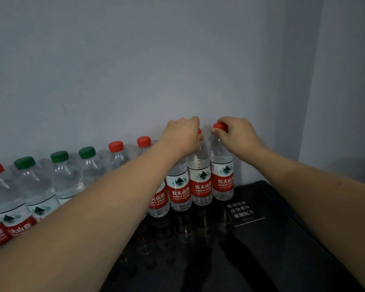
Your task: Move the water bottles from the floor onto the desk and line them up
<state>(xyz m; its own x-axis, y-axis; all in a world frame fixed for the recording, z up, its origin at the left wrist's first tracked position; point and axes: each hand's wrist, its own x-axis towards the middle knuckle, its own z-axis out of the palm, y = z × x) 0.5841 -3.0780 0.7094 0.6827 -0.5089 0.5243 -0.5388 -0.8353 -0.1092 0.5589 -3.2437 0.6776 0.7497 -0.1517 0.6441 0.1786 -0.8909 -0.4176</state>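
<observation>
Water bottles [200, 182]: row upright on black table [282, 239] along wall [135, 60], 9 to 1 o'clock | left hand [182, 134]: fingers curled over second-last cap | right hand [233, 133]: fingers pinched end bottle [222, 175] red cap [219, 126], likely nudging both into line | sign [241, 213]: 3 o'clock of row.

Clear water bottles [200, 182] with red labels, red or green caps, stand upright in a touching row on the black desk [282, 239].
</observation>
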